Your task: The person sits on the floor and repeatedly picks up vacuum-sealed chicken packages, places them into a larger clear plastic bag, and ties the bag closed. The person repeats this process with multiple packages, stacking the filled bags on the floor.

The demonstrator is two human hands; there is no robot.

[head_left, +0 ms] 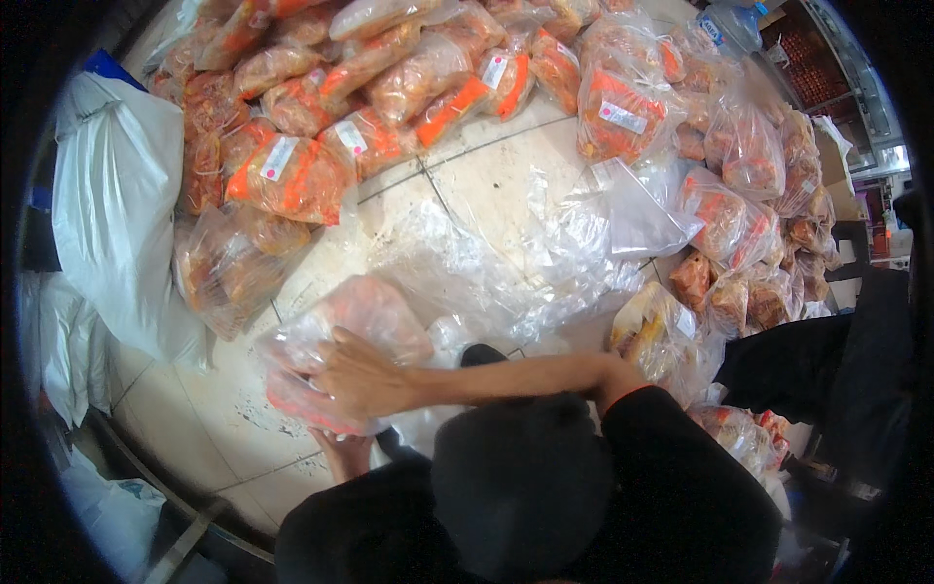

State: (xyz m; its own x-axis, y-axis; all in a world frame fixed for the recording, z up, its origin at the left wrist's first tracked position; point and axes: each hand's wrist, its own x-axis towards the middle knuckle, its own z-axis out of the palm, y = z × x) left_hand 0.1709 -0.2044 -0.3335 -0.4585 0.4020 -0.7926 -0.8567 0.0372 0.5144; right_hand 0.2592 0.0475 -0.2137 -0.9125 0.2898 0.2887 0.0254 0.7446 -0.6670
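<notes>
A dark round shape fills the lower middle, hiding the floor beneath it. Just beyond, the left hand is under the near edge of the bag, a clear one with reddish contents, low over the tiles; its fingers are mostly hidden, so I cannot tell their grip. The right hand, arm reaching across from the right, lies on the bag with fingers bent against the plastic; whether they pinch it I cannot tell. Loose film is spread just right of the bag. White sacks stand to the left. Farther off, heaped packs curve round to the right, several bearing white labels, some with pink dots, their print too small to read. At the far right lies a bottle with a blue label.
</notes>
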